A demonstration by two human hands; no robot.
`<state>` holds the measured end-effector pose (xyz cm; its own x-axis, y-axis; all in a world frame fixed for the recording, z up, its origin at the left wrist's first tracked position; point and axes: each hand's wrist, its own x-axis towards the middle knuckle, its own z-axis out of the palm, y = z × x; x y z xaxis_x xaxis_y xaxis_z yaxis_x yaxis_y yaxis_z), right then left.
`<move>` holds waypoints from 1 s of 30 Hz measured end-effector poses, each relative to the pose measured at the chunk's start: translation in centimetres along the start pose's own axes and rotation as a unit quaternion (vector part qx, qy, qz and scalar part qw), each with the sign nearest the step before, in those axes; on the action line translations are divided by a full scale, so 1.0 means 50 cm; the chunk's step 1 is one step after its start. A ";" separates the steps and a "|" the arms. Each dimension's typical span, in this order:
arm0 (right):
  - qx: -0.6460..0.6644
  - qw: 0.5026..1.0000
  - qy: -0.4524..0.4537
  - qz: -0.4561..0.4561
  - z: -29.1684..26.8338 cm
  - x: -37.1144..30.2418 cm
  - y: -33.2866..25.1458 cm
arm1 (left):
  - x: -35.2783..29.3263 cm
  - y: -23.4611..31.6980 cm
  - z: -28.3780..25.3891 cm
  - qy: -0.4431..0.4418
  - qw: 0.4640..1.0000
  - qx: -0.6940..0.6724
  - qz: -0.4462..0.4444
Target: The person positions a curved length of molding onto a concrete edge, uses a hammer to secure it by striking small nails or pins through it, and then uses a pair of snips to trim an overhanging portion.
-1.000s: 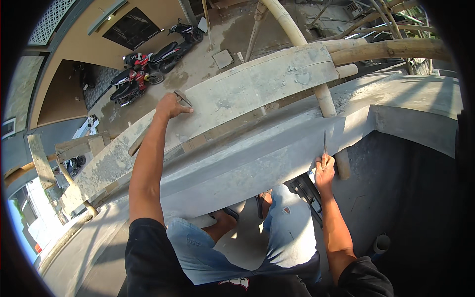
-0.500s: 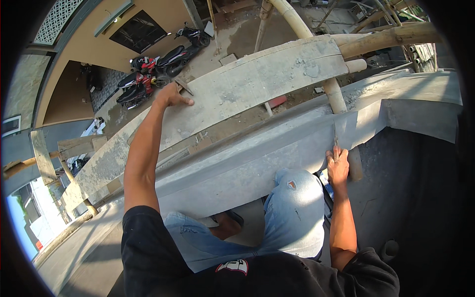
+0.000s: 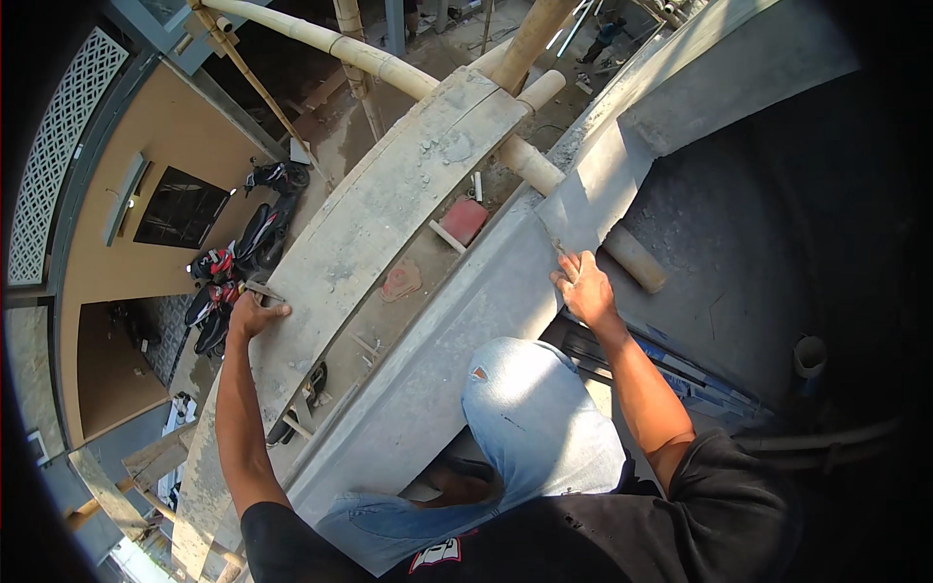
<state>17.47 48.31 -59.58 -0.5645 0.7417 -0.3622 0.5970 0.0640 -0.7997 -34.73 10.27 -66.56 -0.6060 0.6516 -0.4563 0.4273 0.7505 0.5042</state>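
Observation:
My left hand (image 3: 255, 316) rests at the outer edge of a long, mortar-stained plank (image 3: 364, 223), its thumb on top. Between its partly hidden fingers is a small flat grey-brown piece (image 3: 260, 290). My right hand (image 3: 586, 291) is closed around a thin-bladed hand tool (image 3: 557, 245). The tool points away from me along the smooth grey face of a concrete ledge (image 3: 476, 277), near where a bamboo pole (image 3: 530, 165) crosses it. Whether the blade touches the concrete I cannot tell.
Bamboo scaffold poles (image 3: 335, 44) surround the plank's far end. Far below, motorbikes (image 3: 258, 233) stand by a tan wall. A red block (image 3: 465, 222) lies beyond the ledge. My bent knee (image 3: 530, 408) is against the near side, and a pale tube (image 3: 809, 357) stands at right.
My view has turned, so the plank and ledge now run more steeply and sit further left. Both hands keep their holds, the left on the plank, the right at the ledge.

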 end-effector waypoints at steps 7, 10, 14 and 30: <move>-0.151 0.985 0.061 0.066 0.007 -0.018 -0.068 | -0.020 0.031 -0.014 -0.011 0.999 -0.031 0.027; -0.154 0.985 0.062 0.044 0.009 -0.017 -0.067 | -0.038 0.044 -0.019 0.024 0.999 0.010 0.029; -0.145 0.986 0.062 0.061 0.014 -0.019 -0.069 | -0.081 0.108 -0.034 0.020 0.998 0.042 0.037; -0.156 0.983 0.075 0.052 0.023 -0.022 -0.095 | -0.146 0.123 -0.017 0.151 0.974 0.168 -0.007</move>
<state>14.61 46.42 -55.93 -0.4138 0.8442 -0.3408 0.8068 0.1666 -0.5668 -28.24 10.03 -59.49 -0.7610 0.6176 -0.1988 0.5832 0.7854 0.2074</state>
